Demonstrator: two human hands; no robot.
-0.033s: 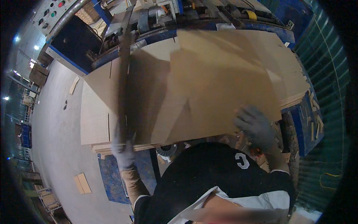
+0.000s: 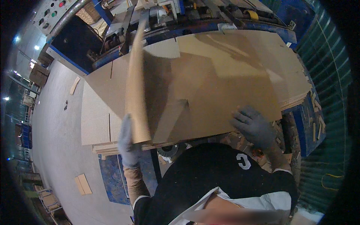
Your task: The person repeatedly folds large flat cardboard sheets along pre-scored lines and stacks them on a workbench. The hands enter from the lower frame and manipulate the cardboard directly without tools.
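My left hand [image 2: 129, 142], in a grey glove, is at the near end of a raised cardboard flap [image 2: 136, 93]. Its fingers are stretched out along the flap's left face; the thumb is hard to make out. The flap stands nearly upright and casts a shadow to its right. My right hand [image 2: 253, 126], gloved too, has its fingers spread at the near right edge of a large brown cardboard sheet [image 2: 232, 97]. That sheet lies on a stack of slotted cardboard sheets [image 2: 95, 127].
A blue machine with rollers [image 2: 165, 33] runs along the far side. Its button panel [image 2: 50, 15] stands at far left. Blue supports [image 2: 112, 180] show below the stack. Cardboard scraps [image 2: 317, 112] lie at right beside a green corrugated wall [image 2: 330, 75]. Another cardboard piece [image 2: 83, 184] is on the floor.
The raised flap has swung rightward, now showing its brown face, with my left hand moving slightly right beside it. My right hand has shifted slightly left at the sheet's edge.
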